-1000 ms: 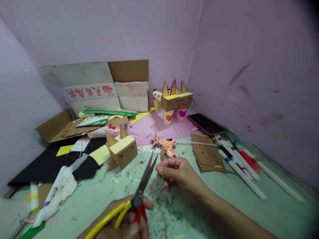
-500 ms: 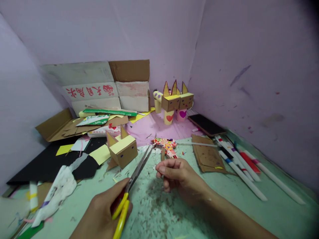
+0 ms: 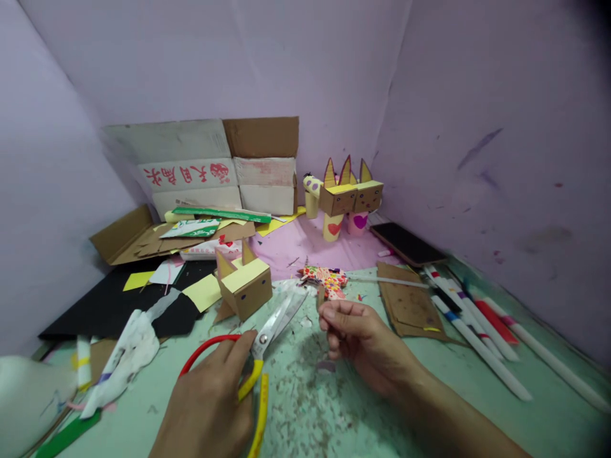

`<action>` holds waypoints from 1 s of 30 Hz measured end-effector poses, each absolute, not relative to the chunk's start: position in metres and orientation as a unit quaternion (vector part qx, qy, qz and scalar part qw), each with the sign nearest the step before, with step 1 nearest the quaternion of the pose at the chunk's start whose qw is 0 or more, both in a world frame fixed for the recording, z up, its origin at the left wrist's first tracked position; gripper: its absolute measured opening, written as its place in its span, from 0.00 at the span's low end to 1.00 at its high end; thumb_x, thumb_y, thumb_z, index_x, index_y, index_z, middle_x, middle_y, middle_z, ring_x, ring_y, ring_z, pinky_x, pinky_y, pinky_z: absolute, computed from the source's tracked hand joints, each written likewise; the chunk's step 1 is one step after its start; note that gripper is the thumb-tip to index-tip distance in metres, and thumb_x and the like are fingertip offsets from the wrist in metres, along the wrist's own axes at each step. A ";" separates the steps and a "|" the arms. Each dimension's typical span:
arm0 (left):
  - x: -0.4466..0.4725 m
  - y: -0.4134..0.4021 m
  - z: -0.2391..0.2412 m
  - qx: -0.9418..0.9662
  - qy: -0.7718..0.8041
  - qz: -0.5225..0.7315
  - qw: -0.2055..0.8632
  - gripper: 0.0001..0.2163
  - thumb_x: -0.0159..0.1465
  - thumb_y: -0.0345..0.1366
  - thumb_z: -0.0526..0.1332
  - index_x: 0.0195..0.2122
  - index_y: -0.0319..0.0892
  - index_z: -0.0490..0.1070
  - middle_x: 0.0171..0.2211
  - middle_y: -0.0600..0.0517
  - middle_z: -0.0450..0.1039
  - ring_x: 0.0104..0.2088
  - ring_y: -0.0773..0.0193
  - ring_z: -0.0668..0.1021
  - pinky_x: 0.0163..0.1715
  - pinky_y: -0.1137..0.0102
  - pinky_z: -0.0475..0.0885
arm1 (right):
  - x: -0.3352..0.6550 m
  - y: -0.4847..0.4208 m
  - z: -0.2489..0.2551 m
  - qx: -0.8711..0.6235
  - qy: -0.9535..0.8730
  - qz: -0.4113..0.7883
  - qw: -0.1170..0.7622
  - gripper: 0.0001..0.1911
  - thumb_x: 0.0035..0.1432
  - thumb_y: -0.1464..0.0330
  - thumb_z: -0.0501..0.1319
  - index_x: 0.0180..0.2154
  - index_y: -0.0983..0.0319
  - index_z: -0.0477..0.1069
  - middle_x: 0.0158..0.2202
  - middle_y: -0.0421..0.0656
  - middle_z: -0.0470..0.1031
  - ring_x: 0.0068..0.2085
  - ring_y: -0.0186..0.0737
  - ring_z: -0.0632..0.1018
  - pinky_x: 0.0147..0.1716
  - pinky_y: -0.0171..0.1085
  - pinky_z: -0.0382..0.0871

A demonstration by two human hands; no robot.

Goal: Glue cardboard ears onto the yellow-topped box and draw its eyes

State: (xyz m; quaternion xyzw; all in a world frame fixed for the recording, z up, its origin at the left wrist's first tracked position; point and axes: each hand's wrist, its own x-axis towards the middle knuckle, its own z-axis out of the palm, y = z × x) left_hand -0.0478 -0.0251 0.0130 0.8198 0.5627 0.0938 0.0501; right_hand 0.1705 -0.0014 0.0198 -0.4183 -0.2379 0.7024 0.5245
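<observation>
My left hand [image 3: 210, 397] is closed around a pair of scissors [image 3: 263, 339] with red and yellow handles. The blades point away and to the right, towards my right hand [image 3: 356, 327]. Thumb and fingertips of that hand are pinched together; what they hold, if anything, is too small to make out. A narrow brown strip [image 3: 321, 296] shows just beyond the fingertips. Behind it lies a bright patterned piece [image 3: 334, 280]. Under my right hand is a small grey-brown scrap [image 3: 326, 366]. A cardboard box head [image 3: 248, 294] with pointed ears sits beyond the scissors.
At the back stand two box-headed cardboard figures [image 3: 338, 200] and an unfolded carton [image 3: 191, 170]. A phone-like black slab [image 3: 408, 243], a brown cardboard piece [image 3: 405, 302] and several markers [image 3: 482, 346] lie right. Left are black sheet [image 3: 90, 299] and a white container [image 3: 33, 401].
The view has swung slightly left, so the scene sits further right. My left hand has turned the scissors, showing the blades flatter and the red handle loop. My right hand stays pinched.
</observation>
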 end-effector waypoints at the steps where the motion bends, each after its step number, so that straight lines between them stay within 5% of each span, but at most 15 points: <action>1: -0.048 -0.025 0.012 0.827 0.553 0.092 0.036 0.25 0.54 0.26 0.52 0.54 0.47 0.61 0.45 0.47 0.74 0.39 0.55 0.79 0.34 0.65 0.74 | 0.171 -0.001 0.019 -0.418 -0.239 0.702 0.525 0.17 0.31 0.63 0.74 0.20 0.67 0.71 0.19 0.37 0.70 0.15 0.24 0.66 0.13 0.27 0.67; 13: -0.046 -0.027 0.009 0.848 0.460 0.150 -0.218 0.22 0.53 0.27 0.54 0.51 0.39 0.63 0.35 0.46 0.75 0.28 0.58 0.79 0.23 0.68 0.72 | 0.173 -0.001 0.020 -0.424 -0.231 0.694 0.533 0.17 0.31 0.64 0.74 0.21 0.66 0.71 0.20 0.37 0.69 0.16 0.24 0.66 0.13 0.26 0.65; 30: -0.044 -0.032 0.011 0.840 0.478 0.157 -0.203 0.19 0.55 0.27 0.53 0.50 0.40 0.65 0.34 0.46 0.75 0.28 0.57 0.78 0.24 0.67 0.72 | 0.172 -0.001 0.017 -0.423 -0.225 0.698 0.533 0.14 0.33 0.66 0.73 0.21 0.66 0.72 0.20 0.37 0.69 0.16 0.25 0.66 0.13 0.27 0.64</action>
